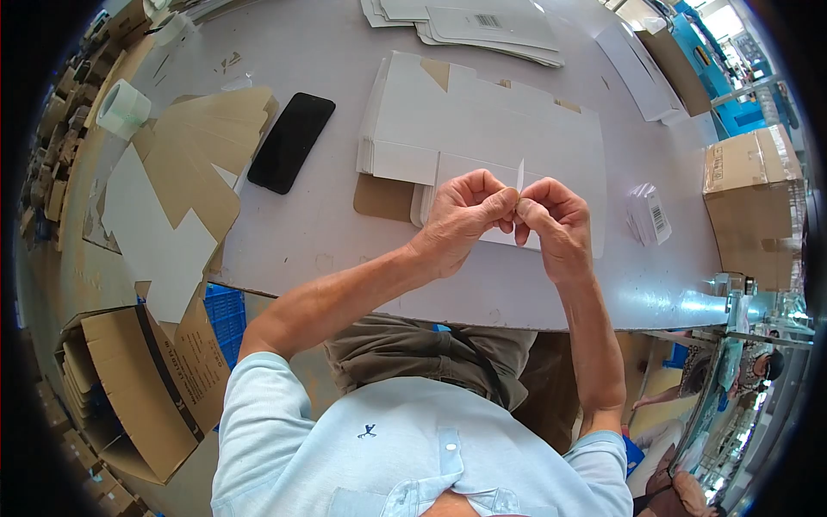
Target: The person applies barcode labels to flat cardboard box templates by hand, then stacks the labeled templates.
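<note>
My left hand [465, 211] and my right hand [556, 220] meet over the table, fingertips pinched together. Between them a thin white label [520, 176] stands almost edge-on, its upper tip showing above my fingers. The rest of it is covered by the fingertips. Just beneath my hands lies a stack of flat white cartons [508, 121], with a brown inner flap [383, 198] sticking out at its near left. Right of my right hand sits a small pile of white barcode labels [648, 214].
A black phone [291, 143] lies left of the cartons, beside cut cardboard sheets [194, 146] and a tape roll [123, 109]. More flat white cartons [491, 30] rest at the back. Brown boxes [754, 207] stand right; an open box [142, 388] is lower left. Another person [749, 370] appears far right.
</note>
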{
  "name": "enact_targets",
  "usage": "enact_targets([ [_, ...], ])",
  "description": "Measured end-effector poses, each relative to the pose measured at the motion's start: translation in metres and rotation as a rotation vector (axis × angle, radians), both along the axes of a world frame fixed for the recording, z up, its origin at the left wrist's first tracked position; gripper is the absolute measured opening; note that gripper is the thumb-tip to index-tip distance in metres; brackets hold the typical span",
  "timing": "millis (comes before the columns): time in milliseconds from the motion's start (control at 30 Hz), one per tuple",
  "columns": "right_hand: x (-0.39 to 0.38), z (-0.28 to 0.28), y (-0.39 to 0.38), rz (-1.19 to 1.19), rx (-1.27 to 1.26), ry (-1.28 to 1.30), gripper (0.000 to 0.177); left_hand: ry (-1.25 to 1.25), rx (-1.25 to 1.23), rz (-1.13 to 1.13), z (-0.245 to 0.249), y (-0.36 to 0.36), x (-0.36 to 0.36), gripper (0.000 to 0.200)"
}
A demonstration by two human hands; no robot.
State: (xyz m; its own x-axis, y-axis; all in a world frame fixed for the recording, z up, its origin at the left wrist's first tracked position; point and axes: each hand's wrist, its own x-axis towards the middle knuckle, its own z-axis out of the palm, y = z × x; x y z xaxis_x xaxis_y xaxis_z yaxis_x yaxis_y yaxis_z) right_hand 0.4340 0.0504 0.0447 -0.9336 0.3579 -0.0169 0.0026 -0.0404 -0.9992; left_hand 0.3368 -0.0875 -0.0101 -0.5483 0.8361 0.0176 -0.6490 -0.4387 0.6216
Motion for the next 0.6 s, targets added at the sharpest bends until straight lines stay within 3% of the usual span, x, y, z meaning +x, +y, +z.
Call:
enact_targets([
  [400, -0.001, 0.0008, -0.0055, -0.037, 0.102, -0.044, 0.007, 0.155, -0.064, 0.072, -0.0094, 0.0021, 0.0032, 0.016],
  [600, -0.0016, -0.0042, -0.0053, -0.081, 0.061, -0.029, 0.007, 0.075, -0.044, 0.002, -0.0067, 0.0011, 0.0003, 0.016],
])
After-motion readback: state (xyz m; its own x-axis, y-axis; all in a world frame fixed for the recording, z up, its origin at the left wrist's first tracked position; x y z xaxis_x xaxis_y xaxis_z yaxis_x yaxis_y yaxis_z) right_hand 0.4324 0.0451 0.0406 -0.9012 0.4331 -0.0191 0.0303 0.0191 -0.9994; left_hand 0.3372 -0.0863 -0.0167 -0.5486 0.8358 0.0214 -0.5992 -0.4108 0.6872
